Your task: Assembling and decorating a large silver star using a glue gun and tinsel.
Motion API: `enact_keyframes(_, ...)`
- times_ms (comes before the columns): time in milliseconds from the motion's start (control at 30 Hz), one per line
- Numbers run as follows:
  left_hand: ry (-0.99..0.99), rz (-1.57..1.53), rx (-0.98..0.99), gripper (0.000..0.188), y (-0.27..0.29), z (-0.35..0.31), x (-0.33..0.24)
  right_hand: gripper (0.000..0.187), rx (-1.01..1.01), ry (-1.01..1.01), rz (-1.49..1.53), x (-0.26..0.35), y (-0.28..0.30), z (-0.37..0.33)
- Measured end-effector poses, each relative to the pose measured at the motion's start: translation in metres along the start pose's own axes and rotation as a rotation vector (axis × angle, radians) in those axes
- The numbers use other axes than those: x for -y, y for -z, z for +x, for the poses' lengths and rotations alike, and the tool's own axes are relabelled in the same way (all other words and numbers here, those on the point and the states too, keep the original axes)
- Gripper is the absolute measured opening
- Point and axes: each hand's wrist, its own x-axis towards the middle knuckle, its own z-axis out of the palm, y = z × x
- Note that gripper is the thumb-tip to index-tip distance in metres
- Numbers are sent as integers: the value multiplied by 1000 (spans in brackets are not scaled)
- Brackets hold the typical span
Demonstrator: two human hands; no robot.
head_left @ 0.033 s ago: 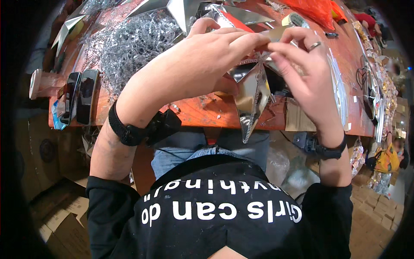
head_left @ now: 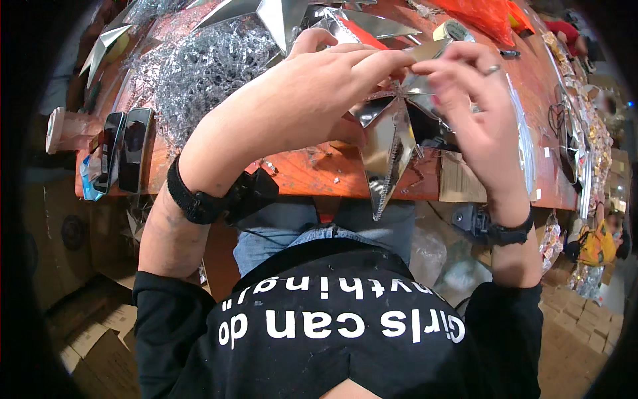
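Observation:
A shiny silver folded star (head_left: 384, 156) hangs over the table's front edge, its long lower point toward my lap. My left hand (head_left: 339, 76) reaches across from the left and is closed on the star's upper part; its fingertips are partly hidden. Close beside, at the star's upper right, is my right hand (head_left: 475, 100), with a ring on one finger. Its thumb and fingers are bent but apart, slightly blurred, and I see nothing between them. Glittery trim runs along the star's centre ridge.
A heap of silver tinsel (head_left: 206, 80) lies left on the reddish table (head_left: 312, 174). Other silver stars (head_left: 276, 20) stand behind my left hand. Two phones (head_left: 135, 149) lie at the left edge. A tape roll (head_left: 454, 30) and orange plastic (head_left: 478, 16) sit at the back right.
My right thumb and fingers have spread apart and drawn slightly back from the star's upper edge. My left hand and the star stay almost in place.

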Motion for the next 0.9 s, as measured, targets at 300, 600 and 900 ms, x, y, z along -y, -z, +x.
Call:
enact_keyframes(300, 108, 272, 499, 96, 47, 24, -11, 11, -441, -293, 88, -28, 61, -55)
enact_keyframes(600, 389, 195, 81, 102, 6, 7, -67, 10, -289, -422, -22, -42, 39, -126)
enact_keyframes(900, 248, 335, 9, 82, 10, 7, -55, 46, -283, 353, -379, -29, -4, -140)
